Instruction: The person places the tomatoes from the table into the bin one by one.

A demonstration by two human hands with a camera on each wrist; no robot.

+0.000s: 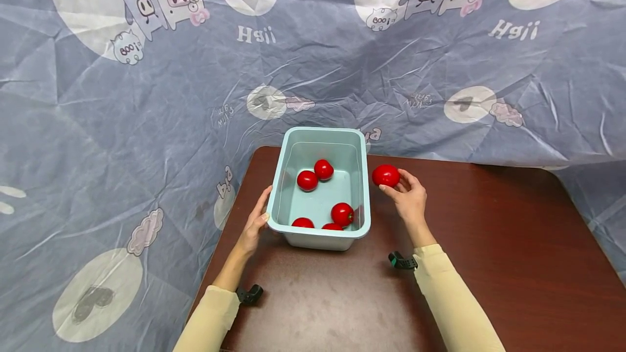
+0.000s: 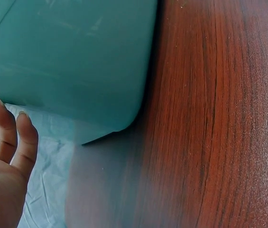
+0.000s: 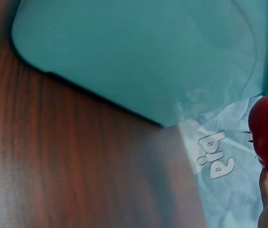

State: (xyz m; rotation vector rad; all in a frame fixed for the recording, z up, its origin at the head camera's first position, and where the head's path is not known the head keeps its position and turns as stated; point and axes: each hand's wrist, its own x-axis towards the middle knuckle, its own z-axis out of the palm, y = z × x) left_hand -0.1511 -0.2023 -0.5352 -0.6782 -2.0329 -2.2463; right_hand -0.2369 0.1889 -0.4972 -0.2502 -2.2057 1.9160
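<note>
A pale blue-green plastic bin stands on the table with several red tomatoes inside. Two tomatoes, one of them here, lie toward its far end; others, such as this tomato, sit near the front wall, which partly hides some. My left hand holds the bin's left side near the front corner, thumb at the rim and fingertips against the outer wall. Just outside the right rim, my right hand holds a tomato between thumb and fingers; its green sepals show in the right wrist view.
The dark red-brown wooden table extends to the right of the bin and in front of it. A grey-blue printed cloth hangs behind the table and along its left side. Black bands are on both wrists.
</note>
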